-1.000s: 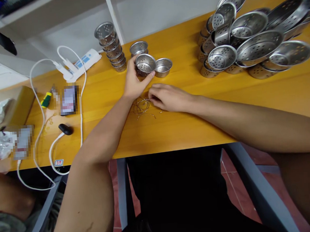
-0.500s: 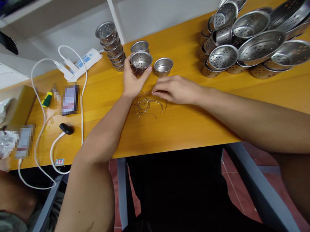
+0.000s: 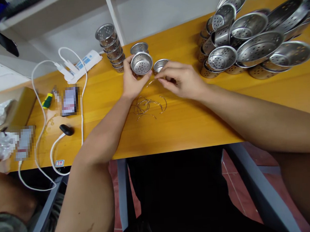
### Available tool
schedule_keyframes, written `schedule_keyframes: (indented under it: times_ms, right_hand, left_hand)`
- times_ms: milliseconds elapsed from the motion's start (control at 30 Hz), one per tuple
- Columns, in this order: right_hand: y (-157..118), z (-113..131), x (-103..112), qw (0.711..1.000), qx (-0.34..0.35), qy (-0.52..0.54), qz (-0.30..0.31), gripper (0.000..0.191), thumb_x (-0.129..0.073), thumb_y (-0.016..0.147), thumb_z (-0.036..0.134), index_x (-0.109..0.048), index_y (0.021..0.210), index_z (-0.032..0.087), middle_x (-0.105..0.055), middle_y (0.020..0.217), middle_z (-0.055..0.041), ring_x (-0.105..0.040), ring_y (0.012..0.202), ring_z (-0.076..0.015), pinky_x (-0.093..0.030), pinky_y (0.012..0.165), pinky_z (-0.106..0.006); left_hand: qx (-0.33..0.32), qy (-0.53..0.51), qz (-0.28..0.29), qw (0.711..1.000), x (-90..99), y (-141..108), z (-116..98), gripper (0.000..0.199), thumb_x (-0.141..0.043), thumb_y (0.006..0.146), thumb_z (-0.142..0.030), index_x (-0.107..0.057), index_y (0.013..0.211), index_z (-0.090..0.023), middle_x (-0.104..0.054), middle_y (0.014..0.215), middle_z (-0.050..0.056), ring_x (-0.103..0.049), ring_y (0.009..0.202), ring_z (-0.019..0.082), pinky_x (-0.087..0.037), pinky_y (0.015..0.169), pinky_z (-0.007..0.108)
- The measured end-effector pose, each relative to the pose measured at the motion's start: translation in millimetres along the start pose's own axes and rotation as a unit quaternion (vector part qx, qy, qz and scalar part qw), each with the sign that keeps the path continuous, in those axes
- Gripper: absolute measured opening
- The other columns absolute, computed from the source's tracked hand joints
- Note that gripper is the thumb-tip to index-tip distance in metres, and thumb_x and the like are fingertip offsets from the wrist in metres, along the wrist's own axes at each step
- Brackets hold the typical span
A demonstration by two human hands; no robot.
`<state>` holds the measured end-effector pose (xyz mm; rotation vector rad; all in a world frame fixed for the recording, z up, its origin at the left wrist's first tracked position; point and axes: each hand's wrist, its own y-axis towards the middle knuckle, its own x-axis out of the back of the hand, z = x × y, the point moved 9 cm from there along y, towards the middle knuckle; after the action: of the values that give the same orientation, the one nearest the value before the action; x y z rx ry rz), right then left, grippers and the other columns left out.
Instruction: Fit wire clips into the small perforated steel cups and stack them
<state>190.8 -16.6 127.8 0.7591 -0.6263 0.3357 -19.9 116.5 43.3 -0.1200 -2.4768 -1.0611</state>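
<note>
My left hand [image 3: 133, 80] is closed around a small perforated metal cup [image 3: 142, 64], its open mouth tilted toward me. Between thumb and fingertips my right hand [image 3: 180, 79] pinches a thin curved wire handle [image 3: 150, 83], just beside that cup. A small pile of similar curved wires [image 3: 145, 106] lies on the table below both hands. Partly covered by my right fingers, another metal cup [image 3: 160, 64] stands to the right. One more cup [image 3: 139, 47] stands behind the held one.
A tall stack of perforated cups [image 3: 109, 42] stands at back left. Many perforated metal cups and bowls [image 3: 260, 48] crowd the right. A power strip [image 3: 83, 66], cables, phones [image 3: 70, 99] and a black plug-like piece [image 3: 66, 129] lie left. Another person's arm [image 3: 10, 192] is at lower left.
My right hand has lifted a wire from the pile and moved up beside the held cup. My left hand has tipped the cup's mouth further toward me.
</note>
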Motion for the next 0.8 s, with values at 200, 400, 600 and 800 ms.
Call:
schedule_keyframes:
  times_ms: [200, 400, 600, 800]
  right_hand:
    - [-0.7, -11.9, -0.6, 0.99, 0.041, 0.098, -0.097, 0.034, -0.081, 0.12, 0.064, -0.089, 0.119, 0.031, -0.078, 0.099, -0.0075, -0.076, 0.082, -0.0279, -0.071, 0.08, -0.046]
    - [-0.8, -44.6, -5.0, 0.977, -0.012, 0.157, -0.143, 0.056, -0.08, 0.115, 0.086, -0.084, 0.126, 0.032, -0.073, 0.088, -0.005, -0.066, 0.067, -0.0243, -0.06, 0.062, -0.043]
    - [-0.4, -67.8, 2.6, 0.97, -0.056, 0.155, -0.178, 0.067, -0.074, 0.111, 0.098, -0.078, 0.128, 0.034, -0.064, 0.079, -0.0019, -0.05, 0.068, -0.0235, -0.052, 0.071, -0.049]
    - [-0.3, -76.3, 10.1, 0.963, -0.091, 0.167, -0.191, 0.066, -0.081, 0.105, 0.099, -0.077, 0.127, 0.037, -0.058, 0.071, 0.0009, -0.042, 0.069, -0.0244, -0.044, 0.073, -0.051]
  left_hand:
    - [-0.004, -0.023, -0.021, 1.0, 5.1, 1.8, 3.1, 0.113, -0.087, 0.084, -0.103, -0.043, 0.166, -0.037, -0.071, 0.153, 0.01, -0.078, 0.146, 0.033, -0.059, 0.136, 0.052]
    - [0.005, -0.03, -0.02, 0.999, 3.4, 1.2, 4.3, 0.109, -0.088, 0.085, -0.101, -0.049, 0.164, -0.036, -0.073, 0.151, 0.01, -0.079, 0.143, 0.032, -0.061, 0.134, 0.051]
    - [-0.016, -0.07, 0.02, 0.997, -8.9, 0.6, 16.1, 0.112, -0.088, 0.084, -0.103, -0.049, 0.163, -0.034, -0.074, 0.154, 0.01, -0.08, 0.144, 0.031, -0.061, 0.133, 0.054]
    - [0.008, -0.053, 0.025, 0.998, -2.7, -1.5, -1.1, 0.106, -0.098, 0.078, -0.098, -0.062, 0.154, -0.032, -0.077, 0.149, 0.01, -0.081, 0.14, 0.032, -0.064, 0.133, 0.056]
